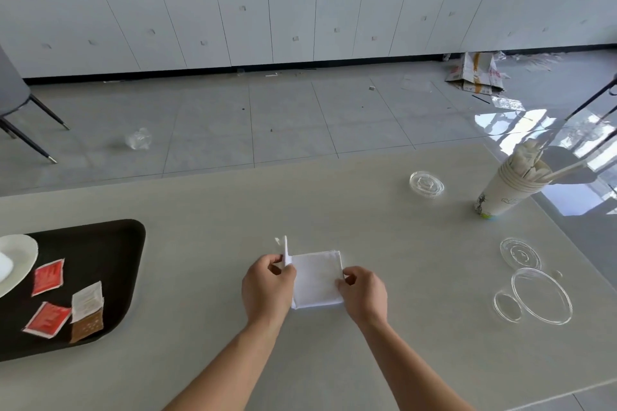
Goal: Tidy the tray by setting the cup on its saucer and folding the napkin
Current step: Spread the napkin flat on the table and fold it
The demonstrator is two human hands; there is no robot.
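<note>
A white napkin (317, 279) lies folded into a square on the table in front of me. My left hand (267, 290) pinches its left edge and lifts a flap upright. My right hand (365, 297) pinches the napkin's right edge against the table. At the far left sits a black tray (110, 264) with a white saucer (20, 253) at the frame's edge. Something white rests on the saucer at the frame's edge; I cannot tell whether it is the cup.
On the tray lie two red sachets (48, 277) and a white-and-brown sachet (86, 310). To the right stand stacked paper cups (507, 190) holding sticks, plus several clear plastic lids (541, 295). The table's far edge meets grey floor.
</note>
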